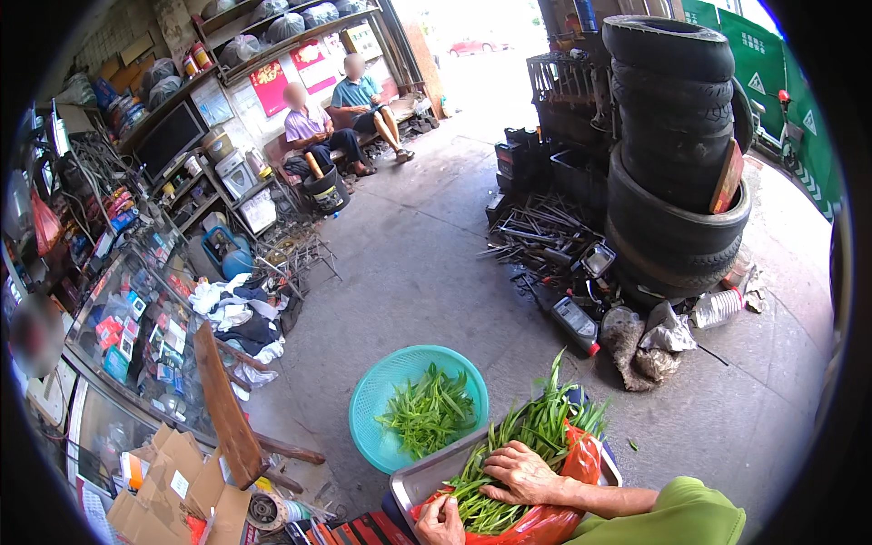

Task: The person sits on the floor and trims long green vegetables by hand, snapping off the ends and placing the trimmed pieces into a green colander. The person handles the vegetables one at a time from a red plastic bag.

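Our right hand lies flat, fingers spread on the green stalks heaped in the metal tray; left hand curls loosely at 7 o'clock, gripping nothing we can make out. That overhanging pile could slide onto the floor, missing the teal basket at 10 o'clock.

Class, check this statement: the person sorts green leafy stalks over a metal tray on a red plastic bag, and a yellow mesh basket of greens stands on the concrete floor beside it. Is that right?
One detail is wrong: the head view shows the mesh basket is turquoise, not yellow. The rest holds: both hands, left hand and right hand, are on the green stalks over the metal tray and red plastic bag.
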Action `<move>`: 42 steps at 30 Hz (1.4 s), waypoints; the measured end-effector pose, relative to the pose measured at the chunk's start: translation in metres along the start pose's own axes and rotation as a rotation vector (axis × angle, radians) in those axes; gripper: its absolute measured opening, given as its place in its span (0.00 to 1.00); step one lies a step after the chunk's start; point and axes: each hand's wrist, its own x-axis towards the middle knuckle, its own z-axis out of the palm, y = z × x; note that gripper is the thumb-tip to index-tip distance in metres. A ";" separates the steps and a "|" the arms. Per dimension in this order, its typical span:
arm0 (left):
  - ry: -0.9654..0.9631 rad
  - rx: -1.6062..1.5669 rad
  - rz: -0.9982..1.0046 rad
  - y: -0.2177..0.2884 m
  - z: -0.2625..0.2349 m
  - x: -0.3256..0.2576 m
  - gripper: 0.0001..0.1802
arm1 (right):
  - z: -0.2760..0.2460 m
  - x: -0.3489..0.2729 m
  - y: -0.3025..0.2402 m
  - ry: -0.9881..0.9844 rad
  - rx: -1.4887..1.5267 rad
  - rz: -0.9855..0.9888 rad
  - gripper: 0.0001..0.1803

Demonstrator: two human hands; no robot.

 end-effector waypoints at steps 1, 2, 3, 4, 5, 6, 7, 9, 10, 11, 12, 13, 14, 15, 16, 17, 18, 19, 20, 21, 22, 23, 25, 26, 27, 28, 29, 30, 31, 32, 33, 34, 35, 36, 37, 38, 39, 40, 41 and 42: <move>0.003 -0.009 -0.011 -0.001 0.001 0.000 0.08 | -0.001 0.002 -0.001 0.000 0.001 -0.001 0.22; 0.012 -0.026 0.007 0.000 0.001 0.001 0.08 | -0.002 0.002 -0.001 0.000 0.001 -0.001 0.22; 0.010 -0.007 0.031 0.000 0.001 0.001 0.08 | -0.003 0.001 0.000 0.005 -0.007 0.002 0.22; 0.013 0.019 0.056 0.001 -0.001 0.002 0.08 | -0.003 0.001 0.000 0.014 -0.009 0.002 0.22; 0.015 0.045 0.081 0.002 -0.002 0.002 0.07 | -0.002 0.002 -0.001 0.022 -0.011 0.002 0.22; 0.026 0.024 0.070 0.005 -0.003 0.001 0.07 | -0.002 0.001 -0.001 0.031 -0.006 -0.006 0.22; 0.020 0.028 0.061 0.005 -0.003 0.001 0.07 | -0.002 0.002 0.000 0.041 -0.001 -0.015 0.22; 0.009 0.035 0.043 0.003 -0.002 0.001 0.07 | 0.000 0.001 0.001 0.061 0.008 -0.032 0.21; 0.012 -0.021 -0.015 0.001 0.000 0.000 0.07 | 0.001 -0.001 0.000 0.082 0.012 -0.041 0.21; 0.025 0.001 0.036 -0.001 0.000 0.000 0.07 | 0.001 0.000 0.000 0.080 0.009 -0.042 0.21; 0.038 0.024 0.088 -0.001 -0.001 0.001 0.08 | 0.001 0.002 0.002 0.079 0.006 -0.043 0.21; 0.046 0.046 0.135 0.000 -0.001 0.002 0.08 | 0.001 0.002 0.002 0.073 0.002 -0.039 0.21; 0.039 0.036 0.111 0.000 -0.001 0.001 0.08 | -0.001 0.002 0.000 0.070 0.004 -0.037 0.21; 0.028 0.036 0.089 0.003 -0.001 0.001 0.08 | 0.000 0.002 0.001 0.070 0.004 -0.036 0.21; 0.017 0.037 0.067 0.007 -0.003 0.001 0.08 | 0.001 0.001 0.001 0.070 0.004 -0.034 0.21; 0.006 0.037 0.046 0.009 -0.004 0.001 0.08 | 0.001 0.001 0.002 0.070 0.005 -0.033 0.21; 0.008 0.035 0.048 0.008 -0.004 0.000 0.08 | 0.002 0.000 0.001 0.067 0.004 -0.032 0.21; 0.013 0.031 0.052 0.005 -0.002 0.001 0.08 | 0.002 0.000 0.001 0.065 0.002 -0.033 0.21; 0.018 0.027 0.056 0.005 -0.002 0.001 0.08 | 0.001 0.001 0.001 0.063 0.000 -0.034 0.21; 0.013 0.031 0.050 0.005 -0.002 0.001 0.08 | 0.001 0.001 0.001 0.063 0.001 -0.032 0.21; 0.008 0.034 0.043 0.007 -0.003 0.001 0.08 | 0.001 0.001 0.001 0.062 0.002 -0.031 0.21; 0.003 0.037 0.037 0.008 -0.003 0.001 0.08 | 0.001 0.001 0.001 0.062 0.003 -0.029 0.21; -0.001 0.032 0.024 0.007 -0.003 0.001 0.08 | 0.002 0.000 0.002 0.069 0.006 -0.031 0.21; -0.004 0.030 0.018 0.006 -0.002 0.001 0.08 | 0.003 0.000 0.002 0.072 0.008 -0.032 0.22; -0.006 0.032 0.020 0.007 -0.002 0.001 0.08 | 0.003 0.000 0.003 0.071 0.009 -0.033 0.22; -0.008 0.035 0.021 0.007 -0.003 0.001 0.08 | 0.003 0.000 0.003 0.070 0.010 -0.032 0.21; -0.010 0.038 0.023 0.007 -0.003 0.002 0.07 | 0.003 0.001 0.003 0.069 0.012 -0.031 0.21; -0.009 0.042 0.035 0.006 -0.003 0.002 0.08 | 0.003 0.000 0.003 0.066 0.015 -0.029 0.21; -0.006 0.045 0.047 0.005 -0.002 0.002 0.08 | 0.003 0.001 0.003 0.062 0.016 -0.028 0.21; -0.004 0.048 0.059 0.003 -0.002 0.002 0.08 | 0.002 0.001 0.002 0.059 0.017 -0.028 0.21; -0.006 0.042 0.048 0.001 -0.002 0.001 0.08 | 0.002 0.000 0.002 0.057 0.016 -0.026 0.21; -0.006 0.034 0.040 0.000 -0.001 0.001 0.08 | 0.001 0.001 0.001 0.057 0.013 -0.028 0.21; -0.006 0.027 0.032 -0.001 0.000 0.002 0.08 | 0.000 0.001 0.001 0.056 0.011 -0.030 0.21; 0.002 0.017 0.047 -0.003 0.001 0.003 0.08 | 0.001 0.001 0.002 0.065 0.024 -0.035 0.22; 0.004 0.009 0.058 -0.004 0.001 0.002 0.08 | 0.001 0.000 0.002 0.064 0.018 -0.031 0.22; 0.006 0.000 0.068 -0.005 0.002 0.001 0.08 | 0.001 0.001 0.002 0.063 0.013 -0.027 0.22; 0.002 0.013 0.071 -0.005 0.001 0.001 0.08 | 0.001 0.001 0.002 0.062 0.008 -0.023 0.22; 0.001 0.026 0.077 -0.003 0.000 0.001 0.08 | 0.001 0.001 0.002 0.045 0.009 -0.013 0.22; 0.001 0.039 0.084 -0.002 0.000 0.002 0.08 | 0.000 0.001 0.001 0.028 0.009 -0.004 0.22; 0.000 0.046 0.068 -0.002 0.000 0.002 0.08 | -0.001 0.001 0.000 0.011 0.010 0.005 0.22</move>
